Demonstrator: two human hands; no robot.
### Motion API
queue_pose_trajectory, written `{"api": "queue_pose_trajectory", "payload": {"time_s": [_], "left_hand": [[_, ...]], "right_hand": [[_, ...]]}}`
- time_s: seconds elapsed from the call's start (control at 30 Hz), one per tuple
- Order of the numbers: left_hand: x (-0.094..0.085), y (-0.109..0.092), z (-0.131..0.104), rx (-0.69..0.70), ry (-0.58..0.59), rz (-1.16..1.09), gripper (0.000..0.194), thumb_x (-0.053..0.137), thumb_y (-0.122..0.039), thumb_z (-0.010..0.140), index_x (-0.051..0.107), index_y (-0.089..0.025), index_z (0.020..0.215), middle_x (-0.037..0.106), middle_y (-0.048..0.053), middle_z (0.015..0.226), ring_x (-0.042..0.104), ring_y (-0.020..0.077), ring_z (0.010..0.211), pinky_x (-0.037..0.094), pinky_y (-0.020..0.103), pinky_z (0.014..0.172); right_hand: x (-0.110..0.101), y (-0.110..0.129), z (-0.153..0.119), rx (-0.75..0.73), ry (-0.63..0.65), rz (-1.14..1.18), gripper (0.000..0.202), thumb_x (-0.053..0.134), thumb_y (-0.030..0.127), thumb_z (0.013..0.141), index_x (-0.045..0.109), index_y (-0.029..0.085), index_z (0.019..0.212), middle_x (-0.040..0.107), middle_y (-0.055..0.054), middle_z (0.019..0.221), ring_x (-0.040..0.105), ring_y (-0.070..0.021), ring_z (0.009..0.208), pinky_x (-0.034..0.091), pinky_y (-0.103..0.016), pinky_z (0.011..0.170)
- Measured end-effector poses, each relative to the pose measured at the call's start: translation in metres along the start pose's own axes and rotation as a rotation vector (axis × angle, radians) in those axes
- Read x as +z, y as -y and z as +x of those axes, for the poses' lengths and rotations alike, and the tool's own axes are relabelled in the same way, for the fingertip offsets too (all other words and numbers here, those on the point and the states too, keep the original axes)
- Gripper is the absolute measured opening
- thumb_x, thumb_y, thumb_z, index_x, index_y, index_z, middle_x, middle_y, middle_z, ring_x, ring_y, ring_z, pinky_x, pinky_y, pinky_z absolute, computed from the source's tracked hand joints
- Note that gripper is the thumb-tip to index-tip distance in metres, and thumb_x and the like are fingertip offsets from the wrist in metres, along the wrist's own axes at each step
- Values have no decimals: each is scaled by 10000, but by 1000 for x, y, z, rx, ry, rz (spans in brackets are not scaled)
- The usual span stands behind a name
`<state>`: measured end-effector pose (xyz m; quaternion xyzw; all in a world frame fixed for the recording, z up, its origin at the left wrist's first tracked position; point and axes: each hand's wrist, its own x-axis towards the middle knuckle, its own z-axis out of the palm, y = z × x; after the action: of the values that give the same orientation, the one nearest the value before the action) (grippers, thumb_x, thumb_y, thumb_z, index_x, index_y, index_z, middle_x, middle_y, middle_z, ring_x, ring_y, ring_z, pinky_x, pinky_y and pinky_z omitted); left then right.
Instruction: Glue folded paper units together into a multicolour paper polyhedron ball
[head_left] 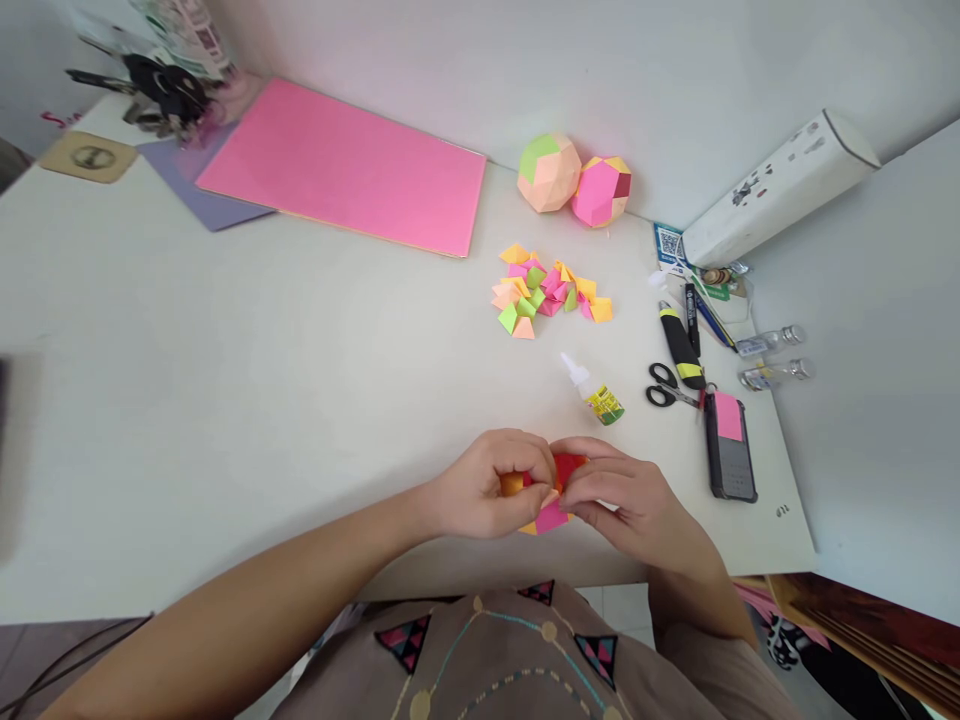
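Near the table's front edge, a folded paper piece [553, 517] in pink, red and orange is held between both hands. My left hand [501, 484] pinches its left side, thumb and fingers curled in. My right hand [627, 492] grips the right side with bent fingers. Much of the paper is covered by the fingers. Just beyond the hands lies a small glue bottle [602, 401] with a white nozzle, on its side. Farther back is a heap of small folded paper units [551, 288] in pink, green, peach and orange.
Two faceted paper balls [550, 173] rest against the wall. A large pink sheet [349, 165] lies at back left. On the right are scissors [661, 385], a utility knife [681, 346], a marker [691, 318], a phone [729, 450] and small glass bottles [772, 341].
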<state>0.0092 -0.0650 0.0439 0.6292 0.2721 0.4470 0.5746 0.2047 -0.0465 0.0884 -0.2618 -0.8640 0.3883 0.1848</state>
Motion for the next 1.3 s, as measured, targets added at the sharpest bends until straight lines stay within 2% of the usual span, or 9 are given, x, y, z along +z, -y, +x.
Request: {"api": "queue_pose_trajectory", "payload": {"time_s": [0.2, 0.37, 0.6, 0.73, 0.97, 1.3], "left_hand": [[-2, -2, 0, -90, 44, -15, 161, 501, -117, 751, 509, -170, 599, 562, 26, 634, 501, 127, 630, 416, 252, 588], [-4, -1, -1, -174, 94, -48, 139, 510, -105, 735, 510, -161, 609, 534, 4, 632, 463, 114, 606, 385, 247, 572], [-5, 1, -2, -301, 168, -144, 119, 521, -133, 758, 535, -148, 641, 523, 1, 668, 461, 110, 619, 360, 243, 559], [-4, -1, -1, -381, 210, -172, 146, 511, -134, 760, 514, -151, 614, 447, -33, 589, 391, 87, 547, 307, 229, 509], [-3, -3, 0, -426, 210, -188, 172, 504, -140, 768, 476, -159, 600, 395, -53, 562, 341, 76, 518, 266, 223, 486], [-3, 3, -3, -449, 224, -217, 193, 542, -266, 823, 520, -153, 669, 402, -48, 607, 339, 80, 550, 266, 230, 505]], "right_hand": [[0, -2, -1, -5, -3, 5, 152, 548, 106, 871, 656, 211, 885, 682, -22, 724, 628, -192, 982, 513, -388, 941], [0, -1, -1, -11, -21, 8, 150, 574, 97, 852, 656, 214, 897, 703, -39, 811, 560, -214, 1141, 516, -366, 910], [-1, 0, -1, 56, -33, 84, 131, 558, 97, 861, 616, 215, 855, 664, -26, 730, 553, -215, 1155, 502, -357, 895], [2, 0, -1, 106, -30, 143, 107, 524, 137, 890, 579, 214, 842, 657, -46, 785, 553, -230, 1161, 512, -373, 864], [6, -1, -2, 134, -55, 177, 89, 505, 158, 900, 547, 218, 848, 639, -51, 803, 547, -224, 1165, 520, -352, 836], [9, 1, 0, 137, -123, 197, 106, 527, 112, 862, 545, 208, 822, 642, -74, 886, 565, -220, 1122, 510, -355, 828]]}}
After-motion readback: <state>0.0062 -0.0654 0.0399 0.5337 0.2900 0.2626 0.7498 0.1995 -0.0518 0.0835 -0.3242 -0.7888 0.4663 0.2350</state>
